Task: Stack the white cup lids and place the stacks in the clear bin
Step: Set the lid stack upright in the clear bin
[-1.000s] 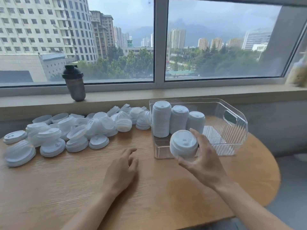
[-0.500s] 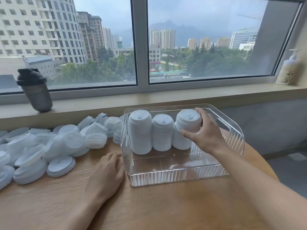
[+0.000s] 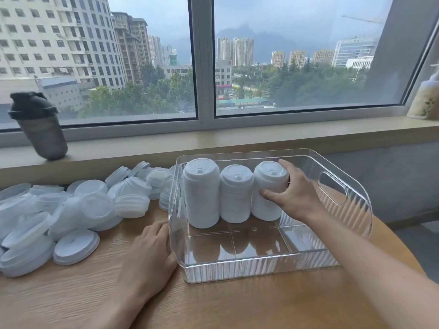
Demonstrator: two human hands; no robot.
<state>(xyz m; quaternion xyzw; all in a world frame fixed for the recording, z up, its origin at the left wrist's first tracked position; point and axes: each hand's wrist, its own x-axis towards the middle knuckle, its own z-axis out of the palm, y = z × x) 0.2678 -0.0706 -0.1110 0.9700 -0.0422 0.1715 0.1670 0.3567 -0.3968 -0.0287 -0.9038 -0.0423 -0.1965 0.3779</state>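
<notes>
Three upright stacks of white cup lids stand in a row at the back of the clear bin: a left stack, a middle stack and a right stack. My right hand reaches into the bin and grips the upper part of the right stack, thumb in front, fingers behind. On the wooden table my left hand rests flat, its fingers against the bin's left wall. A heap of loose white lids lies to the left of the bin.
A dark shaker bottle stands on the window sill at the left, a pump bottle on the sill at the far right. The round table's edge curves just right of the bin.
My right hand carried a short lid stack from in front of the bin into it and set it onto the right stack. My left hand stayed flat on the table, now touching the bin.
</notes>
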